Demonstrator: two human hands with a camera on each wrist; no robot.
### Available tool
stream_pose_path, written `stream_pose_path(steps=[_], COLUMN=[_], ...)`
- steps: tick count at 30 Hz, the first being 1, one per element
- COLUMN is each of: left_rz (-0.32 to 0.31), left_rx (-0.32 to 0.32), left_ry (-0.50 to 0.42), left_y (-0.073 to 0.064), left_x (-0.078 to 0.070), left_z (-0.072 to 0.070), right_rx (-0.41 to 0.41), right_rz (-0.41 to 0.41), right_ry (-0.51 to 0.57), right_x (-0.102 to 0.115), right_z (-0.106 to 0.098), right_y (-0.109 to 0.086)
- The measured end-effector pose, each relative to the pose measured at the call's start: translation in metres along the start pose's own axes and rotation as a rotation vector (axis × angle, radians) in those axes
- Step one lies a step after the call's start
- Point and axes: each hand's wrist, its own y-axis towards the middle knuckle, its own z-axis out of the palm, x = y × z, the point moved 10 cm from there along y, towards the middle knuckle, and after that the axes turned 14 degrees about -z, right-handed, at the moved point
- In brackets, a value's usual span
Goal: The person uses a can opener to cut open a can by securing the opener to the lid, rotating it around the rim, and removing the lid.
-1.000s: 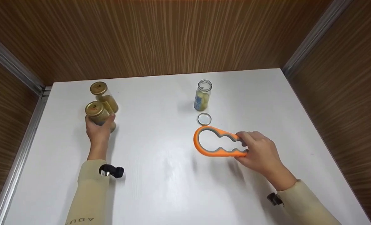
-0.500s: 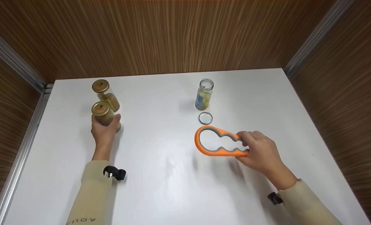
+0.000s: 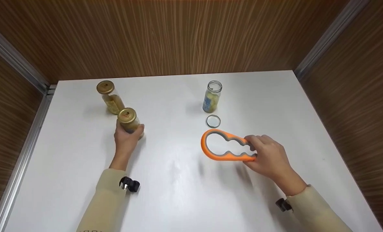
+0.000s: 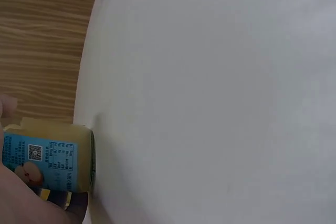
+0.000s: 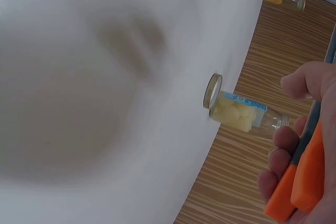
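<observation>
In the head view my left hand (image 3: 126, 141) grips a glass jar with a gold lid (image 3: 127, 115), thumb along its right side. Its blue label (image 4: 63, 156) with fruit printed on it shows in the left wrist view. A second gold-lidded jar (image 3: 114, 103) stands just behind and to the left. My right hand (image 3: 269, 156) holds an orange jar opener (image 3: 203, 145) with grey scalloped inner edges, its loop pointing left above the table. Beyond the loop, a lid (image 3: 213, 121) lies in front of an uncovered jar (image 3: 211, 101) of pale yellow pieces.
The white table (image 3: 165, 193) is bounded by a wood-grain panel (image 3: 178, 38) at the back and similar panels at both sides. Metal rails (image 3: 327, 35) run along the corners. A small black camera (image 3: 129, 184) sits on the left wrist.
My left hand has moved right with the gripped jar, away from the second gold-lidded jar. My right hand and the jar opener stay almost still.
</observation>
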Motion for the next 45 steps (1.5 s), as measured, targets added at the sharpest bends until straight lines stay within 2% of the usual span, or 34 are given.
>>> stream_pose_path(steps=[6, 15, 23, 30, 37, 45], left_rz=[0.021, 0.077, 0.123, 0.156, 0.177, 0.219], left_rx=[0.117, 0.209, 0.197, 0.227, 0.247, 0.297], left_ry=[0.021, 0.015, 0.051, 0.069, 0.103, 0.119], left_y=[-0.018, -0.044, -0.065, -0.083, -0.096, -0.108], left_x=[-0.002, -0.006, -0.004, -0.006, -0.006, -0.009], left_z=[0.030, 0.054, 0.072, 0.089, 0.103, 0.121], right_rx=[0.004, 0.022, 0.043, 0.049, 0.029, -0.038], right_rz=[0.000, 0.032, 0.031, 0.034, 0.023, -0.020], right_ry=[0.009, 0.026, 0.038, 0.041, 0.046, 0.040], right_x=[0.001, 0.002, 0.005, 0.006, 0.009, 0.015], right_z=[0.001, 0.004, 0.007, 0.007, 0.007, 0.003], right_y=[0.000, -0.001, 0.001, 0.001, 0.003, 0.008])
